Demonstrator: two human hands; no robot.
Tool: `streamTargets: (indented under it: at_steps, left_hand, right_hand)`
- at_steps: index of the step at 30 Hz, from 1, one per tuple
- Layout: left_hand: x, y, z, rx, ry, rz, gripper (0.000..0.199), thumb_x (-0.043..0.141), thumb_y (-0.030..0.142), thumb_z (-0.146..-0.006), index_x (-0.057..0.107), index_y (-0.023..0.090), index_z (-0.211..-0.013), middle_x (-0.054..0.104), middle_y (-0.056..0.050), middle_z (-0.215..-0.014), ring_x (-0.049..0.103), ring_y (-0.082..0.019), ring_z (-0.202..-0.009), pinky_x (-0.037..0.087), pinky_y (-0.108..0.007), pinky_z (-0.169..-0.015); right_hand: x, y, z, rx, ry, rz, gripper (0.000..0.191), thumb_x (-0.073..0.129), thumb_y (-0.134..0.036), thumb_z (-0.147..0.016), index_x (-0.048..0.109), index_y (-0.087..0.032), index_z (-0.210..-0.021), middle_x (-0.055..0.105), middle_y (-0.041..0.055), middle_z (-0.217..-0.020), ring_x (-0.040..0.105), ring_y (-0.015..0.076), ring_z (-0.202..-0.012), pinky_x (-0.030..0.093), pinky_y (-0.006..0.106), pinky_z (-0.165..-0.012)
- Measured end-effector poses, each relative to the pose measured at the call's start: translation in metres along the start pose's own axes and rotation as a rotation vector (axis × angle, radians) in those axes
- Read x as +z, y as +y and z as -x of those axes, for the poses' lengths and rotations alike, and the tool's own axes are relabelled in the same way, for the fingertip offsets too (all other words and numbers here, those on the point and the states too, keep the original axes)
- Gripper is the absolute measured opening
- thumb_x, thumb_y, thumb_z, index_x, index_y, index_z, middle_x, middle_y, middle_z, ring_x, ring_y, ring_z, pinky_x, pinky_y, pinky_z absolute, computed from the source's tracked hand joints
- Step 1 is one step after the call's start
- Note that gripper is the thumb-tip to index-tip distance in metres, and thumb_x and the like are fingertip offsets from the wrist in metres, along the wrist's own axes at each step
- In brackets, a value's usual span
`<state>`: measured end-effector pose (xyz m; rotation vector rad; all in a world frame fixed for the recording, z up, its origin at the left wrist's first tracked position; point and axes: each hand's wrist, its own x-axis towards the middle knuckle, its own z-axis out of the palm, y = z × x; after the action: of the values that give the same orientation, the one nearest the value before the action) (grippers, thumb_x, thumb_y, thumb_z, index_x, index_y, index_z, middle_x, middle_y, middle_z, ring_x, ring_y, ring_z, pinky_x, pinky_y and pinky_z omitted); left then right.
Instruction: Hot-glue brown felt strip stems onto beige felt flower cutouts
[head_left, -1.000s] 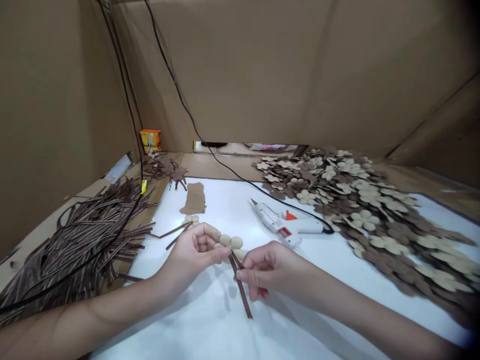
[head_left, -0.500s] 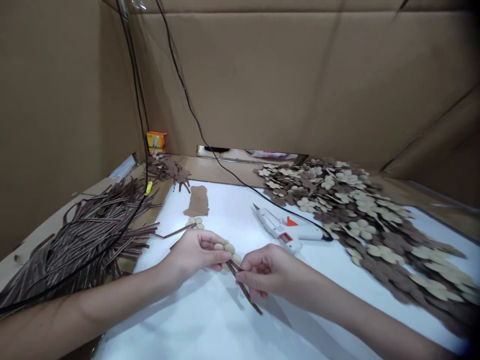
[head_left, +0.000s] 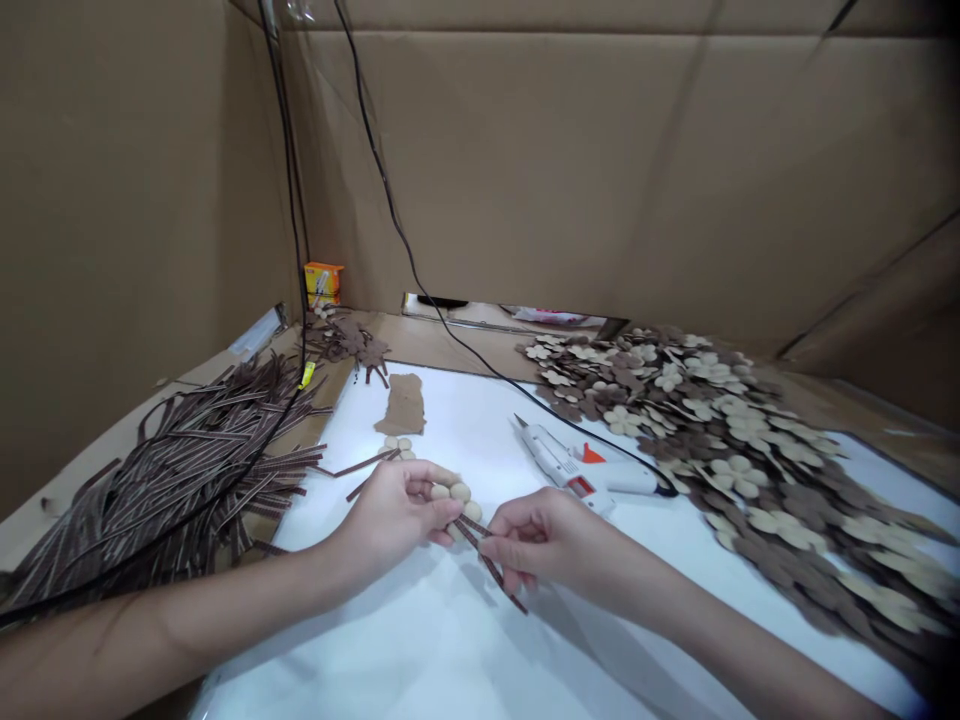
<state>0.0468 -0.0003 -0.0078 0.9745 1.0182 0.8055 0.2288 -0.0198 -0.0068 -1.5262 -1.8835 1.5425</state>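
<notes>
Between thumb and fingers, my left hand (head_left: 409,505) pinches a cream fabric flower (head_left: 460,492), several of its round petals showing. Brown ribbon strips (head_left: 491,568) with pale stripes lie across the flower and trail toward me. My right hand (head_left: 536,540) has its thumb and fingers closed on the ribbon, just right of the flower. Just beyond my left hand, another cream flower (head_left: 405,445) with brown ribbon lies on the white board (head_left: 480,425). The back of the held flower is hidden.
A white glue gun (head_left: 559,465) with an orange trigger lies beyond my right hand, its black cord (head_left: 491,368) crossing the board. Brown and cream flowers (head_left: 739,475) are heaped at right. Striped ribbons (head_left: 202,450) pile at left. A cardboard scrap (head_left: 405,403) and orange box (head_left: 324,283) sit farther back.
The whole view has shifted slightly, so the scene sits a little farther right. Both hands keep their hold on the flower and ribbon; the ribbon's free end sits slightly higher.
</notes>
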Motion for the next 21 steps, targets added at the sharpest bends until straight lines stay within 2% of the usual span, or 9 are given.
streamTargets:
  at_steps: [6, 9, 12, 15, 21]
  left_hand:
    - [-0.002, -0.003, 0.000, 0.141, -0.031, -0.080, 0.027, 0.069, 0.013, -0.065, 0.059, 0.010, -0.090, 0.056, 0.005, -0.057, 0.056, -0.008, -0.046, 0.047, -0.018, -0.046]
    - [-0.004, -0.003, -0.001, 0.165, -0.021, -0.110, 0.027, 0.070, 0.014, -0.065, 0.059, 0.010, -0.090, 0.052, 0.007, -0.052, 0.055, -0.007, -0.045, 0.046, -0.017, -0.047]
    - [-0.007, -0.003, -0.005, 0.106, -0.038, -0.119, 0.030, 0.073, 0.019, -0.064, 0.058, 0.010, -0.089, 0.052, 0.008, -0.050, 0.054, -0.007, -0.043, 0.044, -0.017, -0.045]
    - [-0.011, -0.004, -0.008, 0.022, -0.088, -0.115, 0.036, 0.075, 0.027, -0.063, 0.058, 0.011, -0.090, 0.058, 0.004, -0.055, 0.057, -0.009, -0.045, 0.046, -0.020, -0.048]
    - [-0.016, -0.004, -0.010, -0.100, -0.149, -0.100, 0.040, 0.077, 0.031, -0.061, 0.058, 0.012, -0.092, 0.065, -0.001, -0.069, 0.062, -0.011, -0.059, 0.050, -0.023, -0.060]
  right_hand:
    - [0.004, -0.001, -0.001, 0.023, 0.017, -0.062, 0.028, 0.059, -0.037, -0.075, 0.057, -0.016, -0.057, 0.062, 0.0005, -0.054, 0.047, 0.0077, -0.046, 0.036, 0.019, -0.047]
    - [0.005, -0.001, -0.001, 0.037, 0.041, -0.107, 0.027, 0.063, -0.040, -0.071, 0.062, -0.015, -0.060, 0.061, 0.0003, -0.053, 0.047, 0.0077, -0.046, 0.037, 0.019, -0.049]
    - [0.000, 0.004, 0.002, 0.030, 0.097, -0.169, 0.033, 0.065, -0.045, -0.067, 0.068, -0.014, -0.080, 0.061, -0.0002, -0.054, 0.052, 0.0103, -0.050, 0.042, 0.022, -0.052]
    - [-0.009, 0.009, 0.011, 0.013, 0.176, -0.201, 0.045, 0.065, -0.048, -0.067, 0.066, -0.016, -0.098, 0.065, 0.0013, -0.061, 0.059, 0.0138, -0.058, 0.048, 0.027, -0.059]
    - [-0.023, 0.011, 0.030, -0.023, 0.289, -0.223, 0.054, 0.063, -0.056, -0.068, 0.063, -0.017, -0.106, 0.069, 0.0071, -0.075, 0.064, 0.0194, -0.074, 0.052, 0.035, -0.075]
